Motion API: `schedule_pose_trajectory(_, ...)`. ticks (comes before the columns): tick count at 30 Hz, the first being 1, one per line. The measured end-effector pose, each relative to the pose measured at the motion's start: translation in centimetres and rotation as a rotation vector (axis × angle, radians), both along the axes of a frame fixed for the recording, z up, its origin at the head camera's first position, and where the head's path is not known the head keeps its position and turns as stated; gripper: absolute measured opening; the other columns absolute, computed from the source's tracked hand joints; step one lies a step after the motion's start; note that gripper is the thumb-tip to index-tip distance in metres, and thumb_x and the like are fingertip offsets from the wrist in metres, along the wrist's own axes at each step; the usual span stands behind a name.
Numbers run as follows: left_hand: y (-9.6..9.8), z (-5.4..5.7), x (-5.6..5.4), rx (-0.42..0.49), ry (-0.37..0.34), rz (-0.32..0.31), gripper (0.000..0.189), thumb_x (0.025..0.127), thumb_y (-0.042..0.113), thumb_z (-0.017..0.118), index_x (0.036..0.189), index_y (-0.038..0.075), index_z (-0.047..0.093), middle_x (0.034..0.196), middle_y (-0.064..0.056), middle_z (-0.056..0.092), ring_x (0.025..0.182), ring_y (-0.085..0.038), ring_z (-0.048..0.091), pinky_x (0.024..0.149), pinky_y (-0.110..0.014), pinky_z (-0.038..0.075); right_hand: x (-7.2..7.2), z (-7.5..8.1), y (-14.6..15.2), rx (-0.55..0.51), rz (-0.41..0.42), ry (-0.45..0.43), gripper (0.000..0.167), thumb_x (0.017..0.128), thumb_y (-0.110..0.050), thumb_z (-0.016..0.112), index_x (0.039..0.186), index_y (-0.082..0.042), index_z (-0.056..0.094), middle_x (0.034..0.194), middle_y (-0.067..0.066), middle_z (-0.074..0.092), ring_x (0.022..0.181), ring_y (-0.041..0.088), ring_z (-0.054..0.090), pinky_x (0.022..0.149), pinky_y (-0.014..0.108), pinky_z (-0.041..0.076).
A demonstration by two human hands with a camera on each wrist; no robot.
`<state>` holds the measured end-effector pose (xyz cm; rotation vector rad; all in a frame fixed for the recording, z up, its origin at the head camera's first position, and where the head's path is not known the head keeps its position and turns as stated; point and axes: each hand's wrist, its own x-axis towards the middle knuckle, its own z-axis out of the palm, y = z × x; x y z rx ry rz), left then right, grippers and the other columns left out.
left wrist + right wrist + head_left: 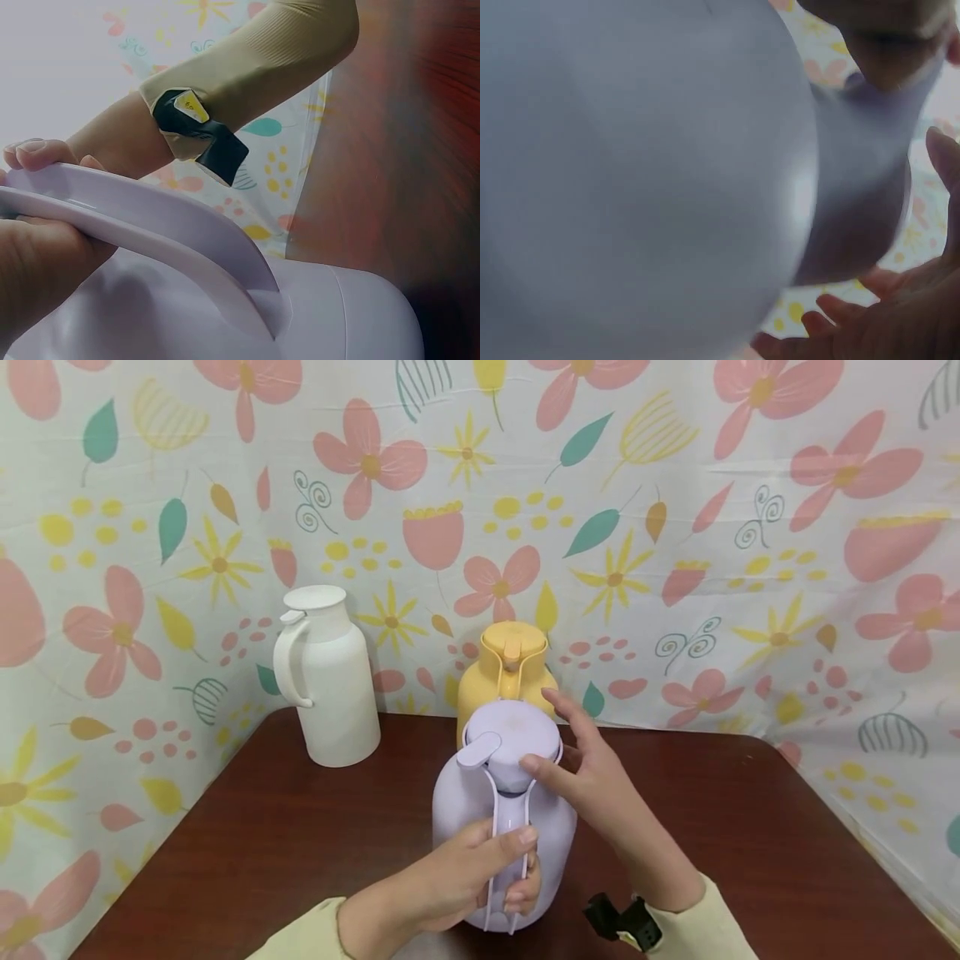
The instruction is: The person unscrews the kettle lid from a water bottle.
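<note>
A lilac thermos jug (450, 806) stands at the front middle of the table, its handle (510, 814) facing me. My left hand (461, 868) grips that handle, thumb across its front and fingers curled round it; the left wrist view shows the handle (172, 202) passing through the hand. Beside the jug's round lid (517, 735) is my right hand (600, 772), thumb and fingers spread apart. Its thumb tip overlaps the lid's near right edge in the head view. The right wrist view shows the right hand's fingers extended beside the jug (645, 187).
Directly behind the lilac jug stands a yellow jug (480, 689), partly hidden by it. A white jug (337, 693) is at the back left of the dark wooden table (300, 852). Behind the table hangs a flower-patterned cloth (652, 635).
</note>
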<state>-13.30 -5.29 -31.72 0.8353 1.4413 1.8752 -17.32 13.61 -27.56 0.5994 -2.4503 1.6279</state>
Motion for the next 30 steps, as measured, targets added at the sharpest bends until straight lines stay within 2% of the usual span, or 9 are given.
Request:
schedule_pose_trajectory(3, 0.1, -0.1, -0.1, 0.002, 0.006, -0.005, 0.063, 0.110, 0.036, 0.036, 0.085, -0.021, 0.027, 0.064, 0.011, 0.045, 0.063, -0.003, 0.045, 0.068, -0.019, 0.039, 0.2, -0.1, -0.7, 0.010, -0.025, -0.010, 0.086, 0.088, -0.029, 0.077, 0.159, -0.012, 0.032, 0.153, 0.019, 0.043, 0.131, 0.035, 0.054, 0.103, 0.045, 0.049)
schedule_pose_trajectory(6, 0.1, -0.1, -0.1, 0.001, 0.012, -0.004, 0.062, 0.110, 0.035, 0.035, 0.084, -0.021, 0.027, 0.064, 0.010, 0.045, 0.064, -0.003, 0.045, 0.068, -0.019, 0.039, 0.3, 0.1, -1.2, 0.027, -0.046, -0.029, 0.088, 0.086, -0.029, 0.079, 0.158, -0.013, 0.033, 0.158, 0.017, 0.038, 0.139, 0.033, 0.046, 0.112, 0.051, 0.040)
schedule_pose_trajectory(9, 0.0, -0.2, -0.1, -0.001, 0.013, -0.003, 0.062, 0.110, 0.035, 0.035, 0.084, -0.020, 0.027, 0.064, 0.010, 0.045, 0.064, -0.003, 0.045, 0.068, -0.019, 0.039, 0.3, 0.5, -1.7, 0.039, -0.071, -0.041, 0.089, 0.083, -0.029, 0.081, 0.158, -0.014, 0.035, 0.159, 0.016, 0.038, 0.141, 0.034, 0.043, 0.114, 0.053, 0.038)
schedule_pose_trajectory(15, 0.0, -0.1, 0.0, 0.000, 0.008, -0.003, 0.064, 0.110, 0.037, 0.036, 0.084, -0.021, 0.027, 0.064, 0.011, 0.046, 0.064, -0.003, 0.045, 0.069, -0.019, 0.039, 0.2, 0.7, -1.9, 0.094, -0.105, -0.038, 0.088, 0.084, -0.031, 0.080, 0.158, -0.013, 0.036, 0.162, 0.013, 0.040, 0.143, 0.032, 0.044, 0.115, 0.053, 0.039)
schedule_pose_trajectory(20, 0.0, -0.3, -0.1, 0.009, 0.025, -0.011, 0.065, 0.110, 0.039, 0.037, 0.082, -0.020, 0.028, 0.064, 0.011, 0.046, 0.064, -0.004, 0.046, 0.068, -0.019, 0.039, 0.0, 1.1, -1.6, 0.179, -0.106, 0.006, 0.084, 0.085, -0.034, 0.080, 0.156, -0.012, 0.041, 0.156, 0.013, 0.049, 0.137, 0.031, 0.052, 0.110, 0.052, 0.045)
schedule_pose_trajectory(25, 0.0, -0.5, -0.3, 0.018, 0.041, -0.024, 0.066, 0.110, 0.040, 0.039, 0.081, -0.019, 0.028, 0.065, 0.011, 0.046, 0.064, -0.004, 0.046, 0.067, -0.019, 0.039, -0.7, 1.6, -0.7, 0.244, -0.014, 0.046, 0.080, 0.085, -0.035, 0.081, 0.153, -0.011, 0.045, 0.151, 0.015, 0.054, 0.129, 0.030, 0.057, 0.104, 0.048, 0.048)
schedule_pose_trajectory(30, 0.1, -0.5, -0.4, 0.020, 0.047, -0.031, 0.065, 0.109, 0.040, 0.039, 0.082, -0.018, 0.028, 0.066, 0.011, 0.045, 0.065, -0.003, 0.046, 0.067, -0.019, 0.038, -2.5, 2.0, 0.8, 0.252, 0.185, 0.006, 0.081, 0.086, -0.035, 0.081, 0.154, -0.010, 0.043, 0.140, 0.018, 0.058, 0.120, 0.028, 0.058, 0.099, 0.042, 0.049)
